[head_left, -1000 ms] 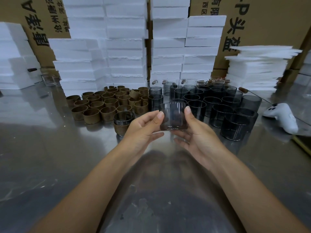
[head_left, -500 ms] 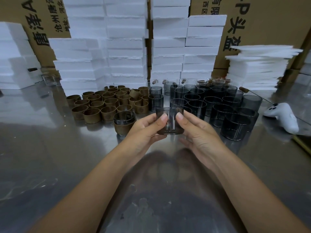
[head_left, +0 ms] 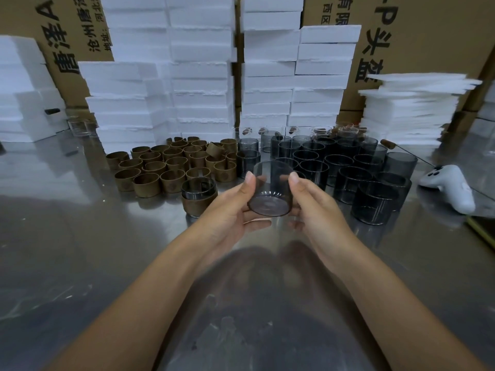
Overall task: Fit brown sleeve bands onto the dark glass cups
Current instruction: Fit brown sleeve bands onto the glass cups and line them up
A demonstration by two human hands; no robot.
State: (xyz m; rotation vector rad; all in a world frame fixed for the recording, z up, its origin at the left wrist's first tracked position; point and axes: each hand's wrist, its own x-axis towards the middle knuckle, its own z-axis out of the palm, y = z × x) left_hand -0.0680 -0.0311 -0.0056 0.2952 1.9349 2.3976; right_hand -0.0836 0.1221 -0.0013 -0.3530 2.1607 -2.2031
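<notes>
Hovering over the counter (head_left: pixel 80 236), a bare dark cup (head_left: pixel 270 194) is pinched by left grip (head_left: pixel 230 210) and right grip (head_left: pixel 316 207), base turned toward the person, probably so a brown band (head_left: pixel 146 185) can be slid on.

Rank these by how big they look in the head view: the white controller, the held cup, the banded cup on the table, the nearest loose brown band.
1. The white controller and the held cup look alike; the cup is nearer, so they stay unranked.
2. The banded cup.
3. The loose brown band.
</notes>
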